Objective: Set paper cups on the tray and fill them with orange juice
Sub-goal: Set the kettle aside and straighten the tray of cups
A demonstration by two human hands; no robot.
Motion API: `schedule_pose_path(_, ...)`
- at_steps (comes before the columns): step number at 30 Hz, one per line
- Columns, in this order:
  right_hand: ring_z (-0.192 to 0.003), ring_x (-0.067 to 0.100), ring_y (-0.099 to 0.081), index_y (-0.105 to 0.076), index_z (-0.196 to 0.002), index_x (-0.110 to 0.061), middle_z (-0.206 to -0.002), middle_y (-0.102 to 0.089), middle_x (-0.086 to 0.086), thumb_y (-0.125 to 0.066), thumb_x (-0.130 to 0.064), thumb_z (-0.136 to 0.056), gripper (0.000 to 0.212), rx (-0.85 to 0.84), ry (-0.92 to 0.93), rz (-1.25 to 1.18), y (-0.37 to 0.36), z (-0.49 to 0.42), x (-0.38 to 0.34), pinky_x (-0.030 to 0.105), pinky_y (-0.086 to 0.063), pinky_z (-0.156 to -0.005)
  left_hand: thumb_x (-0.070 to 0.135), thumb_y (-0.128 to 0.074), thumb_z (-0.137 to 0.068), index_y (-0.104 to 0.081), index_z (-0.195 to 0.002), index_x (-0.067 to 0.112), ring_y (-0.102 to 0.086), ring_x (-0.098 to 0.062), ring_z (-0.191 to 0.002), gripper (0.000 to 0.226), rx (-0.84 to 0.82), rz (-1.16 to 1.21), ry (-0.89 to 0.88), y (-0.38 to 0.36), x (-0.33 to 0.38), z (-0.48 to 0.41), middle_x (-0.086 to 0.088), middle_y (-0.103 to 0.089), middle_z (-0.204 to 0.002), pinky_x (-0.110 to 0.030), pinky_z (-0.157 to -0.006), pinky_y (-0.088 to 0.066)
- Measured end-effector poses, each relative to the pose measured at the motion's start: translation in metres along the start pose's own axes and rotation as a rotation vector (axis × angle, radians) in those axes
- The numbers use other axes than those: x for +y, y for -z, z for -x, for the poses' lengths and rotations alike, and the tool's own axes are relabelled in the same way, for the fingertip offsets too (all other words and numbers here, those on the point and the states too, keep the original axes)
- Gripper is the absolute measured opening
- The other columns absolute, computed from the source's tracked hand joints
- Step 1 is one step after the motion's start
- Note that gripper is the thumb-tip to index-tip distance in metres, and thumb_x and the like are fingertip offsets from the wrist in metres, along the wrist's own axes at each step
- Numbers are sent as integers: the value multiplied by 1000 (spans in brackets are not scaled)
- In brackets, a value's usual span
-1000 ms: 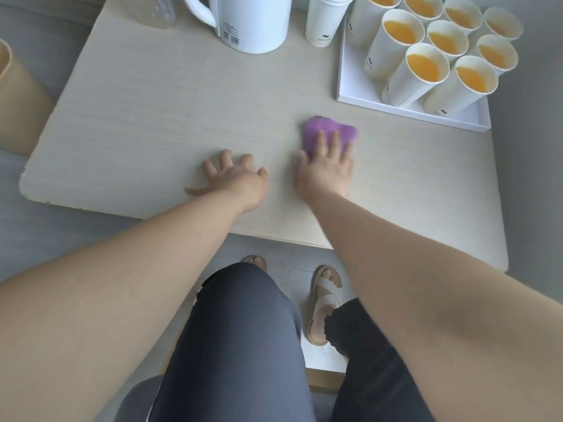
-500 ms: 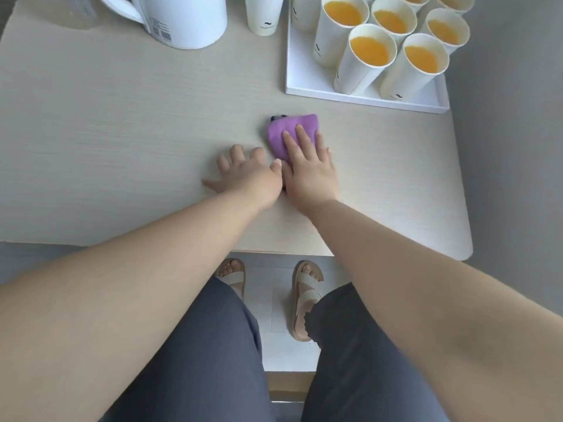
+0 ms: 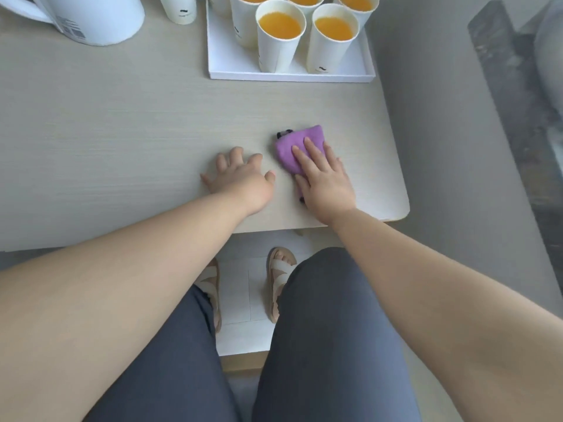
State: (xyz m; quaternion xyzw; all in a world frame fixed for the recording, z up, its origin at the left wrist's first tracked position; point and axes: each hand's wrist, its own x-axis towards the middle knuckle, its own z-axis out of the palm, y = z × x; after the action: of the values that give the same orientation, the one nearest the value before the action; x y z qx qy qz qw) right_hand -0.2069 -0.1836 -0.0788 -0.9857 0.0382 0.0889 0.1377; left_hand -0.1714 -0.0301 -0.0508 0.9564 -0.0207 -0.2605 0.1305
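Soft, even daylight with faint shadows and no glare; wide-angle stretching bows the edges, and the whole view is slightly soft.

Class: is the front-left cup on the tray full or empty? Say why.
Filled: orange juice shows inside the front-left cup, just below its rim, on the tray.

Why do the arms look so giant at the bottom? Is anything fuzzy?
Head view: the wide lens stretches what is nearest, so the forearms balloon while the left hand and right hand look small; light is soft, without glare; the far right edge is smeared.
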Motion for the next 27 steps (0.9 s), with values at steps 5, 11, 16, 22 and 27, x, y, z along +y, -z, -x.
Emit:
schedule_pose_path(5, -148, 24, 0, -15, -152, -32, -161, -4, -8, -29, -34, -102, 52, 25, -336, -40, 16, 21, 70, 40, -6, -120, 49, -29, -100, -23, -150, 34, 1, -27, -147, 53, -25, -112, -75, -9, -8, 11, -2, -3, -161, -55, -117, -9)
schedule_pose_path(11, -147, 33, 7, 0, -153, -29, -161, 9, -2, -26, -40, -101, 59, 1, -454, -54, -11, 34, -15, 46, -3, -119, 47, -30, -100, -19, -152, 34, 7, -27, -148, 54, -5, -109, -121, -14, -41, 23, 0, 2, -162, -47, -119, 0)
schedule_pose_path(16, -148, 27, 3, -13, -152, -32, -161, -4, -7, -29, -41, -102, 53, -69, 73, 16, -22, 44, -54, 41, -4, -120, 43, -34, -100, -26, -150, 28, -7, -29, -146, 53, 127, -95, 31, 0, -101, 27, -5, -13, -160, -43, -118, -12)
schedule_pose_path(22, -147, 32, 4, -6, -153, -30, -161, 4, -4, -28, -40, -101, 57, -3, -268, -4, -29, -7, -94, 46, -3, -119, 43, -34, -99, -30, -148, 27, -9, -29, -146, 51, 190, -64, 247, 37, -189, 16, -5, -13, -160, -46, -117, -16)
schedule_pose_path(27, -148, 30, 1, -15, -152, -31, -161, -5, -4, -29, -43, -101, 54, -78, 215, 64, -49, -24, -178, 43, -2, -119, 37, -35, -99, -39, -143, 17, -27, -30, -138, 48, 285, -43, 252, 52, -227, 4, -12, -29, -153, -36, -112, -22)
